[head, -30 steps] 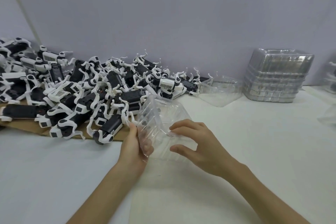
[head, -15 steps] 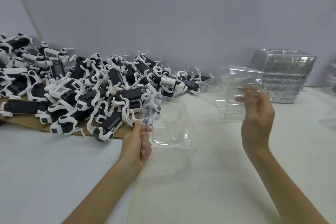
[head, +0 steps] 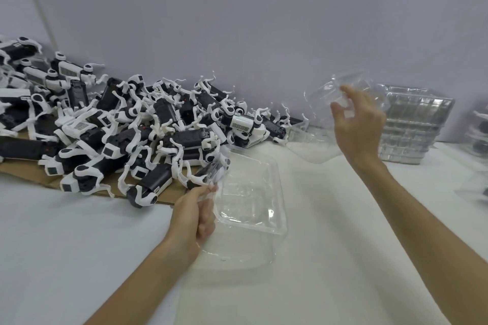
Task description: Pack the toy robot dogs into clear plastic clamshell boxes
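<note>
Tabletop (head: pixel 66 245) is white, wall (head: pixel 264 21) lilac, cardboard (head: pixel 31 174) beneath toy dogs (head: pixel 184 140).

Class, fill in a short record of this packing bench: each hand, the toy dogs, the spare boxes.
Left hand: grips the edge of a clear box
Right hand: raised at a second clear box; grip blurred
Toy dogs: heaped on cardboard, far left
Spare boxes: stacked by the wall, far right
</note>
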Motion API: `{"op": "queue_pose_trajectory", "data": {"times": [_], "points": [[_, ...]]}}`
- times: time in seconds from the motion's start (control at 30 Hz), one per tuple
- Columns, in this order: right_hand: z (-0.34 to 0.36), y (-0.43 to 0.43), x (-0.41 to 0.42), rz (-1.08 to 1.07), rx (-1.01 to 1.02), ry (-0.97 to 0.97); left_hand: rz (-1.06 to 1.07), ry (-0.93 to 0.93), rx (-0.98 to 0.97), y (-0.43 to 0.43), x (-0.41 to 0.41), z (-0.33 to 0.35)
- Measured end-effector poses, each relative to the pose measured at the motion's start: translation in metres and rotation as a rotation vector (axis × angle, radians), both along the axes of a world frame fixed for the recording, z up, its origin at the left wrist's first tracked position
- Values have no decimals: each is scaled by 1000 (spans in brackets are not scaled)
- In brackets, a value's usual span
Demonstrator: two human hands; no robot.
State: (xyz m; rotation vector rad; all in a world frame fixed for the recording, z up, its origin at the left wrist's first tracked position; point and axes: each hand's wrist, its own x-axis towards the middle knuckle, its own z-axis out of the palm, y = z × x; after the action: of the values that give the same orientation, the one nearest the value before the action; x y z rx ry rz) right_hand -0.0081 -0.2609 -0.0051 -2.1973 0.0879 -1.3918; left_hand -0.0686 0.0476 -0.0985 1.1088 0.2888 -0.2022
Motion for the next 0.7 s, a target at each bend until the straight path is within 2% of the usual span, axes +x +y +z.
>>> {"op": "queue_pose_trajectory", "data": {"times": [0.1,0.2,0.23,0.27,0.33,0.4,0.47,0.53,0.6,0.7], "points": [[-2,-17,45,-78,-120,226,2,-1,-7,0,-1,2],[-4,-29,75,-151,-237,649,6,22,5,-1,0,2],[-5,-29,79,-163,-262,719,9,31,10,0,1,1],[-5,-27,80,-159,-255,709,13,37,15,0,2,1],[-7,-14,72,-112,-147,539,16,35,24,-1,3,0],[-8,10,49,25,31,401,13,26,28,-2,3,0],[-17,37,20,224,160,357,-2,17,43,-3,2,0],[-30,61,-15,356,181,399,-14,-7,70,-4,-1,0],[-47,74,-43,399,173,512,-23,-45,103,-5,-1,0],[-59,75,-75,459,356,871,-22,-84,135,-6,-2,0]]}}
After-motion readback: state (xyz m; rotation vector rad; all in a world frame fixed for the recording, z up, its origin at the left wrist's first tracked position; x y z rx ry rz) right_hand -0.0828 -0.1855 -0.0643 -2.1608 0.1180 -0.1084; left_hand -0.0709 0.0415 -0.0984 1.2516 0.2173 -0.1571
